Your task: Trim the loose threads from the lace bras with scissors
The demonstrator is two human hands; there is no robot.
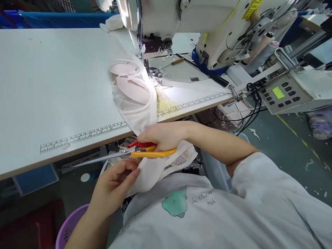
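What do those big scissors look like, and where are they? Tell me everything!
The scissors have smooth yellow-orange handles, maybe plastic, and long, shiny, metal-looking blades joined by a round pivot. The right hand holds the handles. They lie nearly level, blades pointing left, by the front edge of the white table and above the left hand. Something red shows beside the handles; I can't tell if it's part of them.

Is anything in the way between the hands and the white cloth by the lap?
Nothing visible blocks the left hand: it pinches the white cloth. The orange-handled scissors, held in the right hand, lie between that hand and the cloth.
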